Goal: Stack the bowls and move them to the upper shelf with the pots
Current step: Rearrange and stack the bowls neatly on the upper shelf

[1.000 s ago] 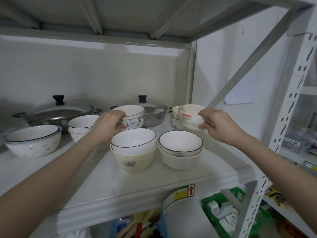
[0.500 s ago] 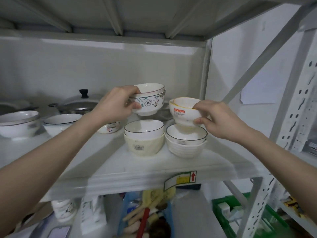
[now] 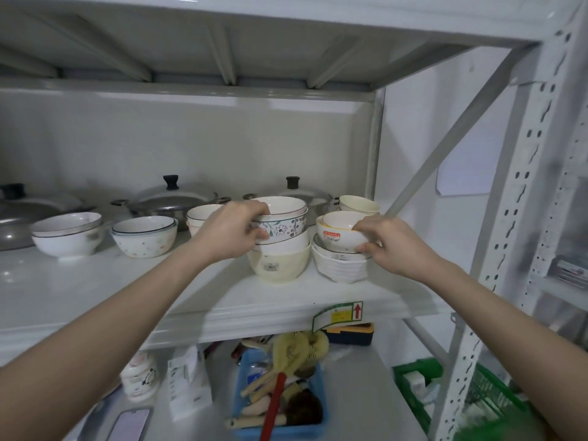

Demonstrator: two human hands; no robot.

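Left hand (image 3: 230, 232): fingers curled over the rim of the flowered bowl (image 3: 281, 226), seated on the cream stack (image 3: 279, 264). Right hand (image 3: 389, 245): thumb and fingers pinch the small labelled bowl (image 3: 342, 235) on the ribbed stack (image 3: 339, 268). All sit on the shelf (image 3: 191, 300) before the pots (image 3: 173, 202). Recommendation: lower squarely, confirm nesting, then release.

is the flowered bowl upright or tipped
Upright: the flowered bowl sits rim up, level, nested in the cream stack, gripped by the left hand.

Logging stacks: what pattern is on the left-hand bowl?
Teal leaves and dark outlined flowers on the white floral bowl, head view.
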